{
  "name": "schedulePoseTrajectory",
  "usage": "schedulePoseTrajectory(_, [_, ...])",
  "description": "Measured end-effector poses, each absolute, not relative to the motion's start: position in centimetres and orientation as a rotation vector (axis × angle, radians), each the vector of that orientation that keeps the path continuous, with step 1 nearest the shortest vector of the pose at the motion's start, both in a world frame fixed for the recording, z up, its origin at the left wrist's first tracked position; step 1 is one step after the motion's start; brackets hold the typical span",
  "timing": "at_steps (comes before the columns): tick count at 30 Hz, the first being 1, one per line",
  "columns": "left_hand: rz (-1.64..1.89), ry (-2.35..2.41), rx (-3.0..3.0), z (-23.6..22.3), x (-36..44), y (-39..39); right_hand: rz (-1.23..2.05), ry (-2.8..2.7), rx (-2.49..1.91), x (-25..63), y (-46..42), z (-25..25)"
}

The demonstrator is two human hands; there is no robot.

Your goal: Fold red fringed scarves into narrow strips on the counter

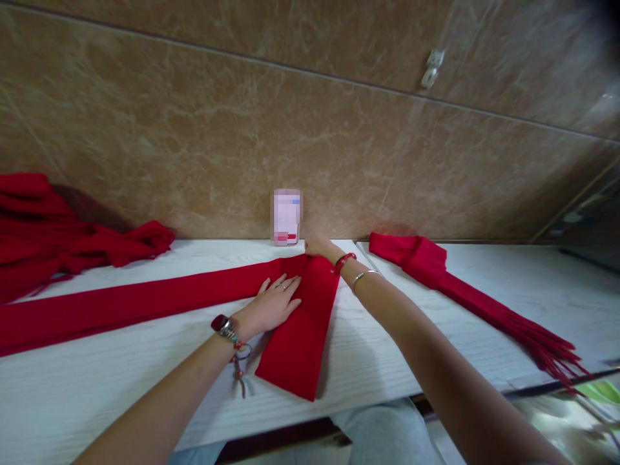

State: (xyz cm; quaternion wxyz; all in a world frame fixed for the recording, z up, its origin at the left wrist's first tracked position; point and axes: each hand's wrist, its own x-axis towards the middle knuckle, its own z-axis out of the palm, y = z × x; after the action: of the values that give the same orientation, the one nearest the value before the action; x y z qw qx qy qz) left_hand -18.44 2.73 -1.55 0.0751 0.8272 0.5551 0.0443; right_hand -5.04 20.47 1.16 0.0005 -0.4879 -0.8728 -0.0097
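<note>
A long red scarf (pixel 159 298) lies flat across the table from the left edge and bends at a corner, its short end angled toward me. My left hand (pixel 276 303) rests on it near the bend, fingers spread, with a ring, a watch and beads on that arm. At the top of the bend, my right hand (pixel 320 247) has its fingers closed on the scarf's folded corner; the fingertips are partly hidden. To the right lies another red scarf (pixel 431 266), folded or knotted at one end, with a fringe at the other.
A heap of red cloth (pixel 39 239) sits at the back left. Behind my hands a phone (pixel 287 216) leans on the brown tiled wall (pixel 203 142). The white wood-grain table (pixel 121 368) has its front edge close to my legs. A white fitting (pixel 433 68) is on the wall.
</note>
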Motion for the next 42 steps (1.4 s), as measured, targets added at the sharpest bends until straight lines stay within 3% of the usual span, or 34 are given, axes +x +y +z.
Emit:
schedulePoseTrajectory(5, [0.142,1.565,2.434,-0.9,-18.9,2.1,0.054,-2.579,-1.516,-1.9,18.1,1.0])
schedulePoseTrajectory(13, [-0.059,1.533,2.374,0.3,-19.7,2.0,0.061,-2.414,-1.467,-0.2,15.5,-3.3])
schedulePoseTrajectory(21, [-0.045,1.546,2.412,0.3,-19.6,1.6,-0.049,-2.470,-1.174,-1.0,12.4,-3.3])
schedulePoseTrajectory(32, [0.004,1.607,2.430,0.6,-19.9,1.9,-0.008,-2.425,-1.117,-0.3,11.4,-2.0])
schedulePoseTrajectory(37, [0.121,1.594,2.492,1.2,-19.2,2.5,-0.068,-2.440,-1.160,6.5,12.9,1.6])
schedulePoseTrajectory(42, [0.259,1.324,2.739,3.7,-12.5,6.9,-0.178,-2.323,-1.648,20.3,17.0,5.5])
